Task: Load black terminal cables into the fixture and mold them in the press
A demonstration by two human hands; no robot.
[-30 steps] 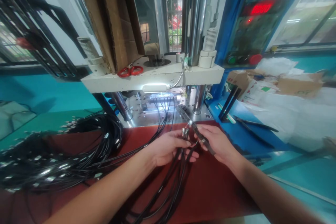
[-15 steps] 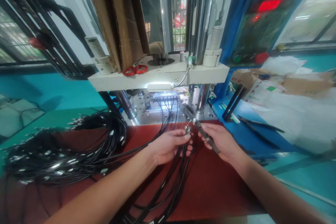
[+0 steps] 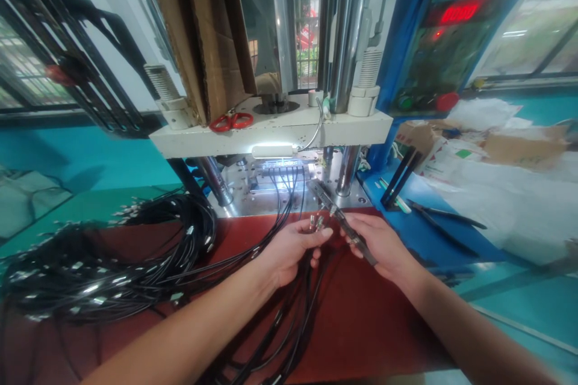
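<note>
Just above the red work surface (image 3: 361,325), my left hand (image 3: 291,249) pinches several black cables (image 3: 307,289) near their ends. Small metal connectors (image 3: 317,224) stick up past the thumb and fingertips. My right hand (image 3: 379,240) is closed around a dark, narrow metal bar (image 3: 327,198), tilted with its far end toward the press. Small metal pieces sit along the bar. The connectors are close to its near side; I cannot tell if they touch. Beyond the hands, more black cables run into a brightly lit mold (image 3: 280,179) on the press's lower plate (image 3: 237,192).
A large coil of black cables (image 3: 103,277) lies at left. Red-handled scissors (image 3: 231,122) rest on the white press plate (image 3: 271,133). At right are black pliers (image 3: 445,219) on a blue surface, a control panel (image 3: 442,30) with red digits, and white bags (image 3: 478,192).
My left hand has shifted slightly left, and the connectors now stand more upright, apart from each other. My right hand still holds the bar in nearly the same place.
</note>
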